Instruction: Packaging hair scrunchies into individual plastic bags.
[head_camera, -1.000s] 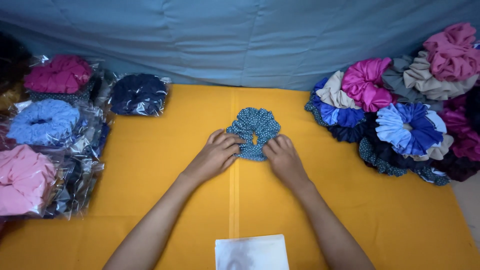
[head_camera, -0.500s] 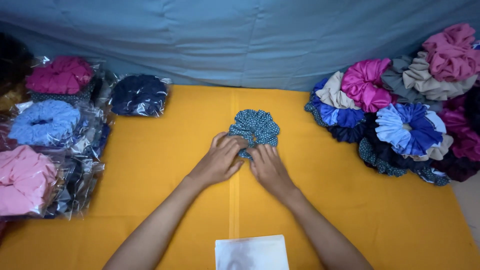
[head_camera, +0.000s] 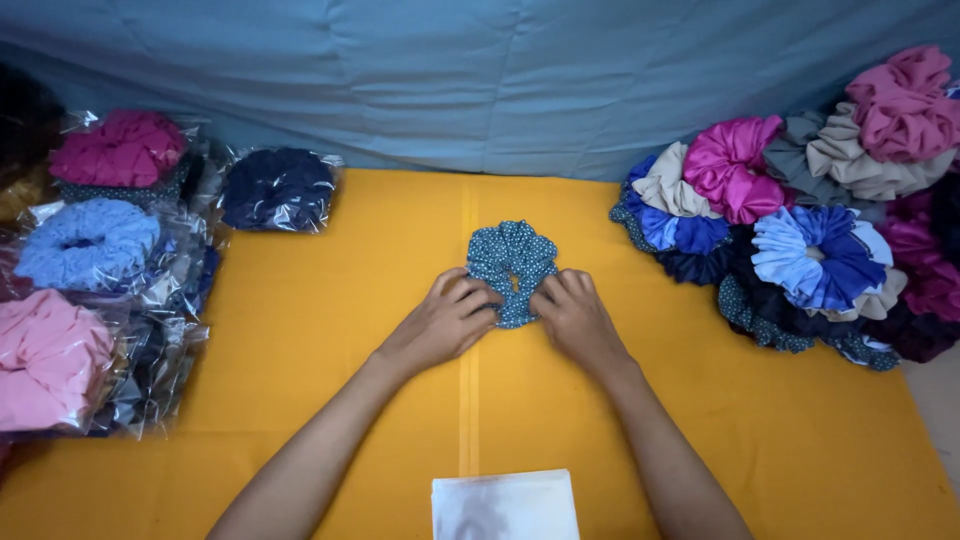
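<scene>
1. Teal dotted fabric scrunchie lies on the yellow cloth-covered desk, near the middle, a bit toward the far edge.
2. Left hand pinches the scrunchie's near-left rim with curled fingers; right hand pinches the near-right rim the same way. Both hands grasp it and rest on the desk, close together, the scrunchie bunched between them.
3. Open room: bare yellow surface on both sides of the forearms and between the scrunchie and the far edge. The far edge meets a blue-grey cloth backdrop.
4. Near edge: a flat clear plastic bag lies between the forearms, well apart from the scrunchie, cut off by the frame bottom.
5. Left side: a pile of bagged scrunchies in clear plastic, pink, light blue and magenta, covers the left edge. A bagged dark navy scrunchie sits at the far left, apart from the hands.
6. Right side: a heap of loose scrunchies, magenta, beige, grey, blue and navy, fills the far-right corner, near the right hand but not touching it.
7. Nothing lies between the hands and either pile.
</scene>
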